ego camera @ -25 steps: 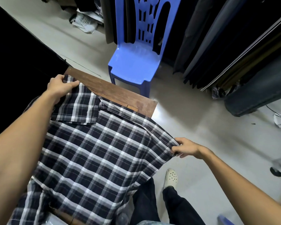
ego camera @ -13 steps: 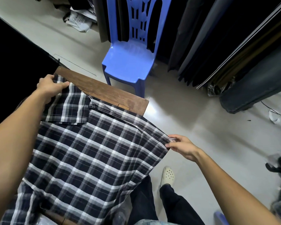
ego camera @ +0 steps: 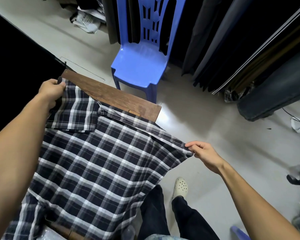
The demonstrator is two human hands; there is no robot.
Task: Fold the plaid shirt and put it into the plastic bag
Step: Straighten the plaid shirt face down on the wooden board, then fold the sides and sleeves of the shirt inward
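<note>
Since a moment ago the right hand (ego camera: 203, 154) has drawn the shirt's right edge a little farther out past the table (ego camera: 123, 99); the left hand (ego camera: 51, 89) has kept its hold at the far left corner. Plaid shirt (ego camera: 97, 163) lies spread over the wooden table, its right part hanging off the edge. Left hand: fingers curled round the cloth. Right hand: thumb and fingers pinching the hem. Blue plastic chair (ego camera: 139, 66) stands beyond the table's far side. A pale clog (ego camera: 180, 187) on the floor, near right.
</note>
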